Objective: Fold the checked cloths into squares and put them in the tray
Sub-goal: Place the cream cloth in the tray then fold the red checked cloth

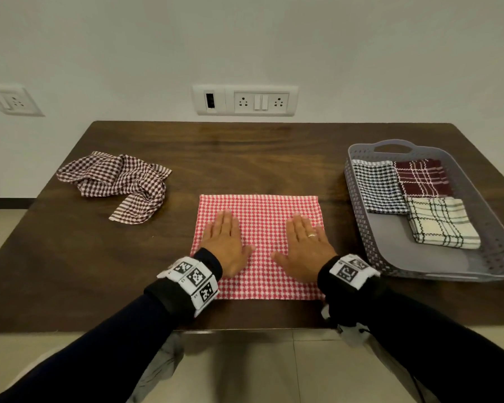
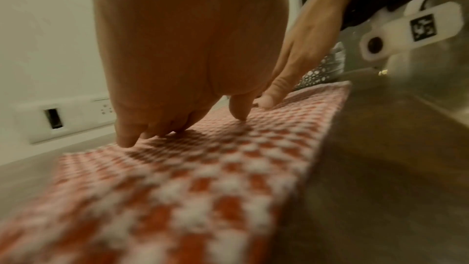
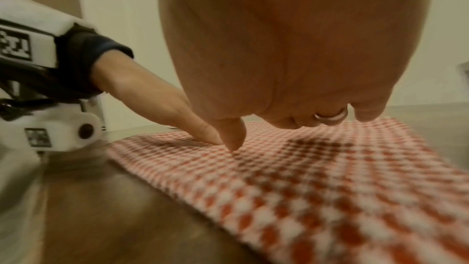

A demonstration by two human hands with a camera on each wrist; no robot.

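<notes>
A red-and-white checked cloth (image 1: 259, 205) lies flat near the table's front edge, folded into a wide rectangle. My left hand (image 1: 224, 239) presses flat on its left half, fingers straight. My right hand (image 1: 306, 245), wearing a ring, lies flat on the right half. The left wrist view shows my left hand (image 2: 177, 67) with fingertips down on the cloth (image 2: 203, 178). The right wrist view shows my right hand (image 3: 291, 47) on the cloth (image 3: 317, 178). A grey perforated tray (image 1: 358, 205) at the right holds three folded checked cloths. A crumpled maroon checked cloth (image 1: 120, 181) lies at the left.
The dark wooden table (image 1: 245, 158) stands against a white wall with a socket panel (image 1: 245, 100). In the tray are a black-checked square (image 1: 377, 187), a dark red one (image 1: 421, 178) and a cream one (image 1: 440, 222). Tiled floor shows below the table's front edge.
</notes>
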